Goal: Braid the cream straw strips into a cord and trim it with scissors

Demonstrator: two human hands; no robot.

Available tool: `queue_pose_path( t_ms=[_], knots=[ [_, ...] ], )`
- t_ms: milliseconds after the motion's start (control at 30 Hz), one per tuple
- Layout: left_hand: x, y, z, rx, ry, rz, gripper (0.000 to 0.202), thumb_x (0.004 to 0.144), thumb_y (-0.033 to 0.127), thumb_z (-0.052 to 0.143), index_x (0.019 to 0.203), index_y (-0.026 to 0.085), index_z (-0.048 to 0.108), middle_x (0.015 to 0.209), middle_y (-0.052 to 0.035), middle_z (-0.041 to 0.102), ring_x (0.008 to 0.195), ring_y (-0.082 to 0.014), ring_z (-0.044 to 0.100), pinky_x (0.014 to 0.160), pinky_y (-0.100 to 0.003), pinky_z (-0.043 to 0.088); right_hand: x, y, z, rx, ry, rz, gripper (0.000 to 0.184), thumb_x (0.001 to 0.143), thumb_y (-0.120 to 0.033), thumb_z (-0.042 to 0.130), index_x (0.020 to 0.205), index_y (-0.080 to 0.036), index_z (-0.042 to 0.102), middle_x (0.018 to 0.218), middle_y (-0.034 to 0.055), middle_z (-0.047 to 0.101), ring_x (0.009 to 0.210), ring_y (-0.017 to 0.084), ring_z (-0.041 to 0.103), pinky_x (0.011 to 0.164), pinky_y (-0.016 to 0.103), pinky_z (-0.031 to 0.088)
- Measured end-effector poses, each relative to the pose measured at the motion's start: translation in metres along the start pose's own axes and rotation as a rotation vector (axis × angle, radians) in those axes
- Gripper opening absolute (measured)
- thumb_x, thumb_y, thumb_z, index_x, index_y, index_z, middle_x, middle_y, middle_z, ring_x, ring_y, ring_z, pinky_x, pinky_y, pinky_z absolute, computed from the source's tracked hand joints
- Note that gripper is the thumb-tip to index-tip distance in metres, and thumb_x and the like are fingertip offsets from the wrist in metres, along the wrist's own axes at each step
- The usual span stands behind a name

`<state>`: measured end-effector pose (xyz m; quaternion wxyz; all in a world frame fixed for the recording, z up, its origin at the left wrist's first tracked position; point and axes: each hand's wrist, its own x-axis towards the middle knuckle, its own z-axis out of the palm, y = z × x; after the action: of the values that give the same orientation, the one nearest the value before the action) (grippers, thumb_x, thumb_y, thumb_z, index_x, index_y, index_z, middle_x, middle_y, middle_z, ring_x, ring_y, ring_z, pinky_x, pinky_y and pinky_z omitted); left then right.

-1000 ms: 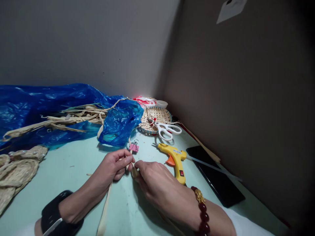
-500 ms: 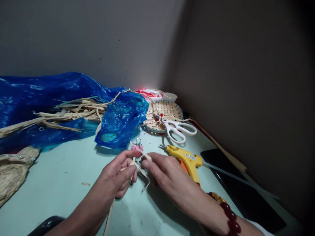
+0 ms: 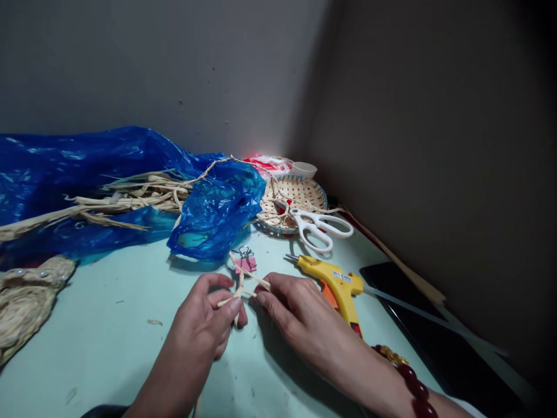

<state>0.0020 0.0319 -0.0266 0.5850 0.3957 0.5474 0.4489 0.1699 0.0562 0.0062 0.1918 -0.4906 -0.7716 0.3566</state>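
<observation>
Pale dried plant-fibre strands [image 3: 239, 285] run from a pink binder clip [image 3: 246, 265] toward me over the table. My left hand [image 3: 213, 316] pinches the strands between thumb and fingers where they cross. Just to the right, my right hand [image 3: 300, 313] grips a strand end between thumb and forefinger, drawn off to the side. The clip has its wire handles up and sits just beyond my fingertips. Part of the strands is hidden behind the left fingers.
A yellow glue gun [image 3: 333, 276] with a long glue stick lies right of my hands, beside a black flat object [image 3: 435, 331]. White-handled scissors [image 3: 319, 226] rest on a woven basket [image 3: 300, 188]. Blue plastic [image 3: 217, 215] holds a fibre bundle [image 3: 148, 194]. A woven piece [image 3: 26, 307] lies left.
My fingers have moved slightly toward me from the binder clip, showing more of it. The right hand now draws a strand out to the side, and the crossing strands show more plainly.
</observation>
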Motion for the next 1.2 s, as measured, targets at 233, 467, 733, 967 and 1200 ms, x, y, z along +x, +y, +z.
queue_pose_path(
  t_ms=[233, 467, 733, 967, 1200],
  knots=[
    [0.004, 0.008, -0.002, 0.007, -0.028, -0.126, 0.042, 0.064, 0.053, 0.074, 0.077, 0.017, 0.057, 0.059, 0.0031, 0.059, 0.034, 0.0008, 0.023, 0.034, -0.017, 0.013, -0.001, 0.001, -0.001, -0.027, 0.013, 0.005, 0.027, 0.098, -0.029, 0.039, 0.074, -0.019, 0.045, 0.070, -0.0027, 0.052, 0.067, 0.012, 0.046, 0.059, 0.026, 0.031],
    [0.002, 0.006, -0.007, -0.046, -0.008, -0.145, 0.035, 0.065, 0.047, 0.076, 0.072, 0.016, 0.062, 0.059, 0.0041, 0.051, 0.037, 0.0009, 0.019, 0.036, -0.018, 0.010, -0.003, 0.006, 0.001, -0.082, 0.047, -0.026, 0.027, 0.097, -0.028, 0.041, 0.072, -0.019, 0.043, 0.069, -0.0021, 0.050, 0.066, 0.012, 0.044, 0.056, 0.026, 0.029],
    [0.004, 0.010, -0.007, -0.133, 0.020, -0.213, 0.032, 0.063, 0.038, 0.078, 0.084, 0.015, 0.069, 0.054, 0.0078, 0.038, 0.040, -0.0007, 0.015, 0.037, -0.018, 0.010, -0.003, 0.003, -0.001, -0.042, 0.121, -0.043, 0.024, 0.100, -0.036, 0.039, 0.086, -0.022, 0.052, 0.070, -0.0035, 0.055, 0.063, 0.012, 0.050, 0.061, 0.026, 0.035],
    [0.003, 0.013, -0.006, -0.168, 0.044, -0.229, 0.030, 0.056, 0.037, 0.080, 0.074, 0.016, 0.068, 0.047, 0.0103, 0.029, 0.042, -0.0025, 0.013, 0.037, -0.020, 0.008, -0.003, 0.005, -0.001, -0.191, 0.119, -0.110, 0.026, 0.097, -0.032, 0.047, 0.080, -0.022, 0.065, 0.074, -0.0003, 0.057, 0.064, 0.012, 0.053, 0.062, 0.027, 0.036],
    [0.003, 0.010, -0.003, -0.176, 0.049, -0.219, 0.032, 0.058, 0.041, 0.081, 0.064, 0.016, 0.064, 0.048, 0.0105, 0.026, 0.043, -0.0020, 0.010, 0.038, -0.020, 0.007, -0.008, 0.006, -0.007, -0.275, 0.201, -0.186, 0.022, 0.094, -0.027, 0.049, 0.080, -0.021, 0.065, 0.069, 0.0000, 0.057, 0.059, 0.012, 0.051, 0.057, 0.028, 0.033]
  ],
)
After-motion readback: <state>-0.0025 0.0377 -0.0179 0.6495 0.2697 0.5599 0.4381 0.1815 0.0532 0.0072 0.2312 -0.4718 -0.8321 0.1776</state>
